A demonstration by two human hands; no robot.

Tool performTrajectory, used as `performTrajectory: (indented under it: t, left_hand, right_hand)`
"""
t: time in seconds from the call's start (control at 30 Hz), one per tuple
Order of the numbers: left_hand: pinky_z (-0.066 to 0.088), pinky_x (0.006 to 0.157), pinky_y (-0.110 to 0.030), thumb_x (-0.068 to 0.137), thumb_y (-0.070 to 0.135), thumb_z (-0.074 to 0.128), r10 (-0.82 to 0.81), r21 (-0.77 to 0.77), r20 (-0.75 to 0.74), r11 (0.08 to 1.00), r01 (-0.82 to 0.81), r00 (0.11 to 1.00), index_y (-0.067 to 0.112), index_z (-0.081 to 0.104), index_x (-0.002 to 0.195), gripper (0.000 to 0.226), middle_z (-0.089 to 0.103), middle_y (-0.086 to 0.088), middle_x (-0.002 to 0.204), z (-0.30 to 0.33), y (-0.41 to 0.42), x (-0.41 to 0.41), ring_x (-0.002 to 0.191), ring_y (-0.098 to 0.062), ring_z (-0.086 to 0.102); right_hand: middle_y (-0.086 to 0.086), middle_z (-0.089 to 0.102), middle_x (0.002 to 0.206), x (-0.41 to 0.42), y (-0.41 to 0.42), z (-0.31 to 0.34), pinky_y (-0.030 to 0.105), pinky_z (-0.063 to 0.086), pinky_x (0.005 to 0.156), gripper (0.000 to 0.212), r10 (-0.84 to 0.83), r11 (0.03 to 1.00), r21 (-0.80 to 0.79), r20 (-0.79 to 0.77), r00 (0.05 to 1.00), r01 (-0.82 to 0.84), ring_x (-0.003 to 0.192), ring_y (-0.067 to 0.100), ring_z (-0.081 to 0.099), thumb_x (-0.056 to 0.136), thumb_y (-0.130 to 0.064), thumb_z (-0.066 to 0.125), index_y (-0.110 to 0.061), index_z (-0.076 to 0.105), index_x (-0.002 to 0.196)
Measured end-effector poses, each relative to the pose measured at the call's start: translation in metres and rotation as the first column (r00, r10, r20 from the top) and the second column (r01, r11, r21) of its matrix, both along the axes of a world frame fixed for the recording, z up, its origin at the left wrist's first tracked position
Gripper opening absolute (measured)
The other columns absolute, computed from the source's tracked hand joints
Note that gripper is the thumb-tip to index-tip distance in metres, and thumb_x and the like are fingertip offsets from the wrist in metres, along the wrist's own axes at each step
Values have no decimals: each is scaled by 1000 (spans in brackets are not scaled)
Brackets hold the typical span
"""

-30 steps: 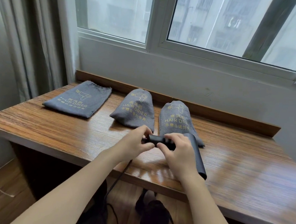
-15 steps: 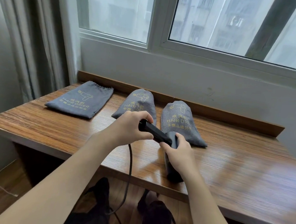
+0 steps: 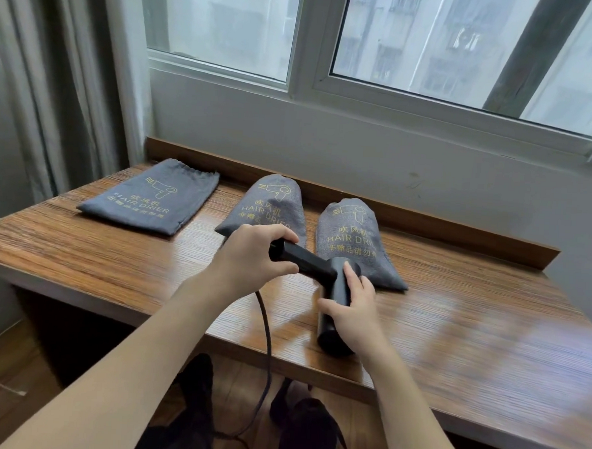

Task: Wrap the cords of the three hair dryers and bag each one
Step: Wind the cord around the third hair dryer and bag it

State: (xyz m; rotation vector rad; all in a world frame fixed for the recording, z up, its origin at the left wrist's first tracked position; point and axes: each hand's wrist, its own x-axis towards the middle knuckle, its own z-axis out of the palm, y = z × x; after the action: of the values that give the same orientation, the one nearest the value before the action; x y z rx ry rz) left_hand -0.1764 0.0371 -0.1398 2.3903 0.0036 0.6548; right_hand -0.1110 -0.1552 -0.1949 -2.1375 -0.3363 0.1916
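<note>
Both hands are on the dryer [image 3: 323,270]: your left hand [image 3: 251,256] curls round the handle end, your right hand [image 3: 353,308] wraps the barrel, thumb and fingers round it. Dryer sits at the desk [image 3: 487,337] front edge, barrel resting on the wood, just in front of the two bags. Cord [image 3: 266,343] hangs loose from the handle, drops off the edge and trails to the floor, so not wrapped yet.

Progress: middle bag [image 3: 271,206] and right bag [image 3: 352,237] look bulged, probably each already holds a dryer; contents hidden, so that's a judgement. Left bag [image 3: 152,199] lies flat, looks empty.

Left to do: wind this cord round the handle, then slide the dryer into the flat bag. That seems to be the last of the three.
</note>
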Motion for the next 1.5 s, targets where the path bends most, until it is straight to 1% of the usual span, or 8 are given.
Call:
performTrajectory:
  t: [0.13,0.3,0.8,0.9,1.03,1.13,1.27,1.5]
  left_hand:
    - [39,80,-11,66,16,88,55,58,204,996,-69,977,18,72,107,44,74,5,101,-15,-27,-2,92,-11,65]
    - [51,83,-25,74,22,83,70,-38,219,997,-63,973,19,72,108,36,74,7,100,-16,-25,-7,93,-10,66]
    - [45,92,-10,82,18,71,9,-349,232,934,75,973,27,69,118,37,65,15,125,-67,-45,-15,118,3,58]
    - [49,97,-25,80,11,77,-19,-570,165,814,111,986,40,67,110,42,69,19,118,-69,-41,-15,114,-3,63]
    - [57,91,-44,80,-11,71,39,-794,188,595,128,981,19,71,103,38,76,3,100,-65,-33,-15,96,-17,71]
    - [60,84,-45,81,-17,65,54,-857,252,477,197,966,13,70,98,35,76,-3,100,-56,-31,-16,94,-21,71]
    - [62,74,-38,82,-16,63,-1,-865,296,425,269,955,11,66,100,32,74,-11,106,-39,-28,-19,96,-25,72]
    - [62,72,-41,73,3,70,-166,-854,279,407,324,946,12,62,111,40,73,-12,109,-10,-7,-22,103,-26,70]
  right_hand:
    - [7,3,164,-18,14,-11,40,15,118,80,-85,991,106,34,996,81,149,28,9,93,-34,62,-33,14,157]
    - [1,-3,166,-26,17,-16,40,10,120,78,-89,978,191,16,996,84,152,19,1,93,-35,62,-37,17,156]
    - [13,-15,164,-29,27,-18,38,0,121,65,-139,976,175,58,989,127,153,23,-10,104,-39,42,-29,7,158]
    - [4,-3,166,-27,24,-21,36,7,124,77,-176,948,278,44,983,157,153,16,0,97,-36,58,-24,11,158]
    - [0,24,157,-22,19,-23,39,36,115,98,-239,844,476,-78,968,247,141,18,36,83,-31,77,-22,14,157]
    - [-1,40,142,-18,13,-20,24,41,96,96,-194,781,563,-192,962,269,124,10,48,87,-21,76,-20,12,158]
    - [-2,53,132,-12,7,-19,43,42,110,103,-180,732,615,-240,954,293,126,17,52,68,-50,83,-21,31,152]
    - [5,71,100,-8,-14,-12,35,52,66,44,131,590,784,-332,934,195,94,21,64,72,-39,67,-18,65,111]
